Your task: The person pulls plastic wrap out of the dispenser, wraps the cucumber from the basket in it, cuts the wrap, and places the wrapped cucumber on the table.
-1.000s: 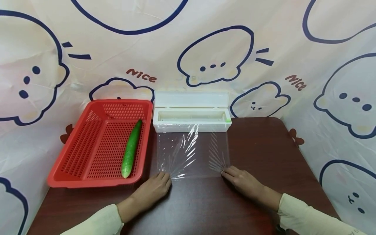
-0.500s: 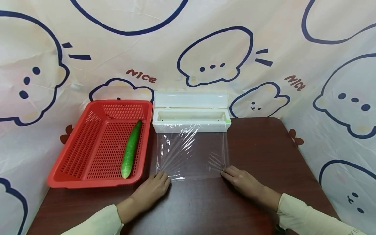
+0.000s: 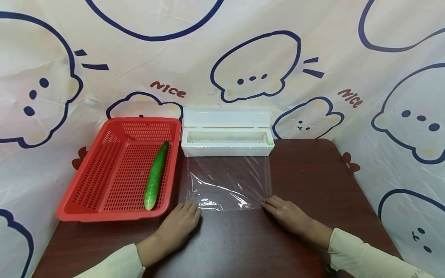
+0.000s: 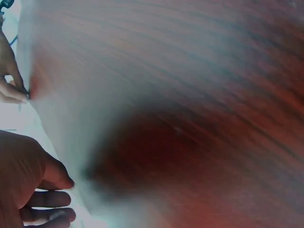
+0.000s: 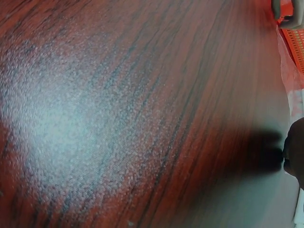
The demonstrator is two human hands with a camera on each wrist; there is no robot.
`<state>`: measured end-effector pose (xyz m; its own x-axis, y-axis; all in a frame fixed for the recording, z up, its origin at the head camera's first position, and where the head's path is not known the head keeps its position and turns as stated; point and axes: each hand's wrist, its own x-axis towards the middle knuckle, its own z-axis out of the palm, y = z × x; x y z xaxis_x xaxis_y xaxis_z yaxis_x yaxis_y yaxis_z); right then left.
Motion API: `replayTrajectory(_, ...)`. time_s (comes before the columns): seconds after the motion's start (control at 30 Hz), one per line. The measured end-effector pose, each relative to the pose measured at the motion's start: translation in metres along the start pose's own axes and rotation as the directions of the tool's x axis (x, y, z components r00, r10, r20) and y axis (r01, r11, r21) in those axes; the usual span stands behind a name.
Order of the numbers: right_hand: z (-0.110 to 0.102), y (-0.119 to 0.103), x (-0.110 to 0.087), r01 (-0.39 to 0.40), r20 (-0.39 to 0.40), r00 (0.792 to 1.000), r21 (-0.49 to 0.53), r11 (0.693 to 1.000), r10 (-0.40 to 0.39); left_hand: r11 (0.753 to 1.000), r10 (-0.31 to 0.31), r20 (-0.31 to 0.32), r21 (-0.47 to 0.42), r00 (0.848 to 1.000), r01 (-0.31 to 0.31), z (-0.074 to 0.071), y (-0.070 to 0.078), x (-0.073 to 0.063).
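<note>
Pinches cling film (image 3: 226, 181) with right hand (image 3: 286, 213), holds left hand (image 3: 180, 223) unclenched.
Has perforated basket (image 3: 119, 173) leftward, film dispenser (image 3: 226, 119) ahead, tabletop (image 3: 302, 175) room rightward.

A basket (image 3: 114, 177) is set on the left of the table (image 3: 306, 166), a cucumber (image 3: 155, 175) laid in its right half. Right of it a box (image 3: 227, 131) is placed — before that, film (image 3: 227, 185) is spread, bordered by the left hand (image 3: 180, 224) and the right hand (image 3: 286, 216).

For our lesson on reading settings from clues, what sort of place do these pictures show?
Perhaps a screened-off work corner, though the wider room is out of view: a cartoon-printed curtain hangs round a brown table, and plastic wrap stretches across it from an open white box.
</note>
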<state>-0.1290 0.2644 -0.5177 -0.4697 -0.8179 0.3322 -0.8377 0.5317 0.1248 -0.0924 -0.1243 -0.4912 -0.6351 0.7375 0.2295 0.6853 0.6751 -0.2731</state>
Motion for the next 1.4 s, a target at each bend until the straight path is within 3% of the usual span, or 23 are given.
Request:
replayTrajectory(0.13,0.001,0.000,-0.001,-0.001,-0.007,1.000,0.002,1.000,0.001,0.999,0.025,-0.114,-0.037,0.993,-0.029,-0.016,-0.002,0.006)
replayTrajectory(0.23,0.000,0.001,-0.001,-0.002,-0.008,1.000,0.001,1.000,0.002,0.997,0.008,-0.240,-0.068,0.971,-0.025,-0.032,-0.012,0.013)
replayTrajectory(0.33,0.000,0.002,0.000,-0.005,-0.006,1.000,-0.012,1.000,0.005,0.993,-0.073,-0.323,-0.108,0.943,0.040,-0.046,-0.030,0.018)
replayTrajectory(0.43,0.000,0.003,0.002,-0.006,-0.004,1.000,-0.022,1.000,0.005,0.971,-0.215,-0.326,-0.172,0.921,0.166,-0.053,-0.051,0.018)
replayTrajectory(0.5,0.001,0.004,0.002,-0.004,-0.001,1.000,-0.022,1.000,0.004,0.935,-0.332,-0.285,-0.222,0.899,0.275,-0.053,-0.066,0.016)
replayTrajectory(0.57,0.001,0.004,0.003,-0.004,-0.002,1.000,-0.014,1.000,0.004,0.876,-0.460,-0.213,-0.268,0.862,0.401,-0.052,-0.080,0.012)
replayTrajectory(0.63,0.001,0.004,0.004,-0.005,-0.004,1.000,-0.009,1.000,0.005,0.791,-0.580,-0.096,-0.305,0.809,0.530,-0.049,-0.093,0.008)
replayTrajectory(0.7,0.001,0.004,0.005,-0.006,-0.008,1.000,-0.004,1.000,0.006,0.689,-0.663,0.062,-0.339,0.746,0.640,-0.045,-0.106,0.004)
replayTrajectory(0.8,0.000,0.004,0.007,-0.004,-0.014,1.000,0.000,1.000,0.004,0.549,-0.680,0.316,-0.377,0.661,0.745,-0.039,-0.122,0.000)
replayTrajectory(0.9,0.001,0.004,0.008,0.000,-0.022,1.000,0.002,1.000,0.000,0.458,-0.626,0.489,-0.401,0.608,0.794,-0.032,-0.134,-0.002)
replayTrajectory(0.97,0.001,0.005,0.008,-0.001,-0.024,1.000,0.004,1.000,0.001,0.417,-0.593,0.553,-0.411,0.585,0.811,-0.028,-0.140,0.000)
replayTrajectory(1.1,0.002,0.005,0.007,-0.001,-0.026,1.000,0.006,1.000,0.001,0.362,-0.566,0.615,-0.412,0.549,0.836,-0.022,-0.149,0.008)
replayTrajectory(1.23,0.002,0.004,0.008,0.000,-0.025,1.000,0.010,1.000,0.000,0.337,-0.557,0.629,-0.427,0.543,0.839,-0.020,-0.155,0.015)
replayTrajectory(1.4,0.003,0.004,0.008,0.001,-0.026,1.000,0.010,1.000,-0.001,0.325,-0.542,0.647,-0.427,0.537,0.844,-0.016,-0.159,0.019)
